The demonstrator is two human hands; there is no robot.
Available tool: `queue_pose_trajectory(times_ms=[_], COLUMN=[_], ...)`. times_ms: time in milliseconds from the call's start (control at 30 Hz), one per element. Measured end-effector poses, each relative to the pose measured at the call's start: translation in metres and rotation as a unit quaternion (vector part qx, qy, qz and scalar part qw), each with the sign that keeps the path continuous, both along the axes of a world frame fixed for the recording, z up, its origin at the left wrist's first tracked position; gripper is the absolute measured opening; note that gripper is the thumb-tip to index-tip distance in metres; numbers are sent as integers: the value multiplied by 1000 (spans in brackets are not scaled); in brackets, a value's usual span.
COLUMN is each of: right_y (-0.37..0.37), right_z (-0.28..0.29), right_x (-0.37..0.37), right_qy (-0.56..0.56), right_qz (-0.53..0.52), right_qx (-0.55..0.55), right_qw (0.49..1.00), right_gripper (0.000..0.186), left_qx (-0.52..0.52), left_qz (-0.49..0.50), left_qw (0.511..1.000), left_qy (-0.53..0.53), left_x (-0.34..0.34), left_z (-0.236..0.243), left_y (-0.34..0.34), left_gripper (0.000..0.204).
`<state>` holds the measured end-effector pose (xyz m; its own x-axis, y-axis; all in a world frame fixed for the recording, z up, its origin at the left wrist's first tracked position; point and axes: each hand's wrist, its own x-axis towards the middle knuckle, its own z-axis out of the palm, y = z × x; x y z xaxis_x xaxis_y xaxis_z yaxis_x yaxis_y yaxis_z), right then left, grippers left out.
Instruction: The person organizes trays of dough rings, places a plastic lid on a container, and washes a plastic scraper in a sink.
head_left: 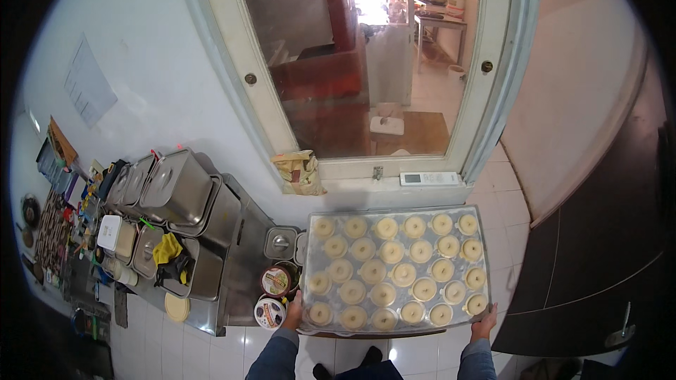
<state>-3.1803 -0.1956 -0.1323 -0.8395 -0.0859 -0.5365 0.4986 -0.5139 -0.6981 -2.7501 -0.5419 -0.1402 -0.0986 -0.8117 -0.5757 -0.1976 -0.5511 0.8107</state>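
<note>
A wide metal baking tray lies level before me, lined with pale sheeting. Rows of round, pale dough pieces cover it, each with a small dimple in its middle. My left hand is closed round the tray's near left corner, and my right hand grips the near right corner. The fingers beneath the tray are mostly hidden. Close to my left hand stand two round tubs, one with a brown-rimmed lid and one with a white lid.
Beyond the tray, a sill carries a crumpled bag and a white remote control under a glass window. To the left, a steel counter holds lidded steel containers and a yellow-black cloth. A dark door stands right.
</note>
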Motion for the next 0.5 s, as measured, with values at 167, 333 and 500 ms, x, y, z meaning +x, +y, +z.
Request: queue_pose_trajectory(times_ms=[167,333,500], right_y=[-4,-3,-13], right_z=[-12,-14,-4], right_x=[21,15,34], right_qy=[11,-6,-19], right_qz=[34,-4,3], right_qx=[-28,22,48], right_qw=[999,1000,999], right_gripper=[49,53,61], left_qx=[28,97,94], left_qz=[-2,-9,-25], left_qw=[995,987,987], left_qy=[98,131,130], left_x=[36,-4,9], left_z=[-31,11,26], left_y=[1,-1,3], left_gripper=[63,62,63])
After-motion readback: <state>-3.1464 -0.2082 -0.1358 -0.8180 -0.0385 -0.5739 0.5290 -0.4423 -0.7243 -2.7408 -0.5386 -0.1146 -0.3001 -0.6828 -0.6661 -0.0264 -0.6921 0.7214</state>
